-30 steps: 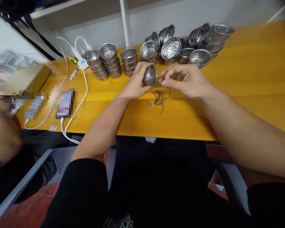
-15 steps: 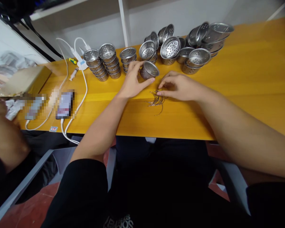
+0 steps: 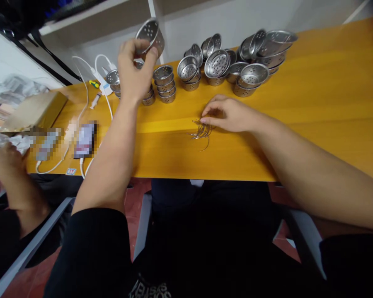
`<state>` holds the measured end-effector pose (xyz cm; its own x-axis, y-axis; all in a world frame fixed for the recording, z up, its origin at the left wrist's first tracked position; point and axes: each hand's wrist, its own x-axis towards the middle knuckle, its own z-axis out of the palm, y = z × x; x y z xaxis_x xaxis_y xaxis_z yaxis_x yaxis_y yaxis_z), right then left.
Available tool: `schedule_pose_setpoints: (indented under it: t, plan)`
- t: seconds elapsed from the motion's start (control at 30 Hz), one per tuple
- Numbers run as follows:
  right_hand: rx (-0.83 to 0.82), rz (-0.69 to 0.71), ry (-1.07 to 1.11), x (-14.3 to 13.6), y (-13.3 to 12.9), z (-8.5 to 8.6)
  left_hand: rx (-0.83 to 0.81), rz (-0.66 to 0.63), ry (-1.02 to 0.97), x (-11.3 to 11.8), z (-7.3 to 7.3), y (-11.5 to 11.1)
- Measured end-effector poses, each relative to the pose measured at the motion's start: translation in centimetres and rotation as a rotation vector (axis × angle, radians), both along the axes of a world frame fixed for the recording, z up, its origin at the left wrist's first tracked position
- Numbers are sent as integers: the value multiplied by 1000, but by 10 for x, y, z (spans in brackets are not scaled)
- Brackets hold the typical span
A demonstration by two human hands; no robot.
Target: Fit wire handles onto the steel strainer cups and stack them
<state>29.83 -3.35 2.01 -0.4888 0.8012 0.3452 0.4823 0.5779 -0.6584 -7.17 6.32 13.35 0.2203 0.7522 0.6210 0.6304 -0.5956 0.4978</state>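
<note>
My left hand (image 3: 135, 68) is closed around the side of a perforated metal cup (image 3: 153, 37), which it holds tilted in the air over the stacked cups at the left. Below it, a stack of cups (image 3: 147, 98) is partly hidden by my hand and wrist. My right hand (image 3: 228, 114) rests low over the table, thumb and fingertips pinched together at a small pile of thin curved metal wires (image 3: 202, 131). A wire end appears to be between those fingertips.
Another cup stack (image 3: 164, 85) stands right of the left hand. Several loose and nested cups (image 3: 217, 64) spread along the back. Charging phones (image 3: 85, 138), white cables, a syringe (image 3: 95, 100) and a cardboard box (image 3: 34, 111) lie left. Another person's hand (image 3: 4, 157) is at the far left.
My left hand has lifted the cup from beside the wires up and left, over the stacks. My right hand has stayed at the wires.
</note>
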Motion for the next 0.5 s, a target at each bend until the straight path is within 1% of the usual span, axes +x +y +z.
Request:
schedule_pose_setpoints:
  t: [0.03, 0.07, 0.17, 0.23, 0.37, 0.47, 0.5]
  plan:
    - [-4, 3, -4, 0, 0, 1, 22, 65, 6, 0, 7, 4]
    - [-10, 8, -7, 0, 0, 1, 18, 95, 50, 0, 12, 9]
    - [-29, 18, -2, 0, -1, 4, -71, 115, 249, 6, 21, 18]
    - [-34, 17, 1, 0, -1, 5, -148, 141, 336, 14, 21, 19]
    - [-18, 19, -20, 1, -1, 4, -240, 193, 460, 31, 18, 14]
    - [-16, 31, -35, 1, -1, 2, -302, 236, 518, 33, 17, 17]
    - [-18, 34, -40, 0, -1, 2, -298, 219, 506, 30, 17, 21]
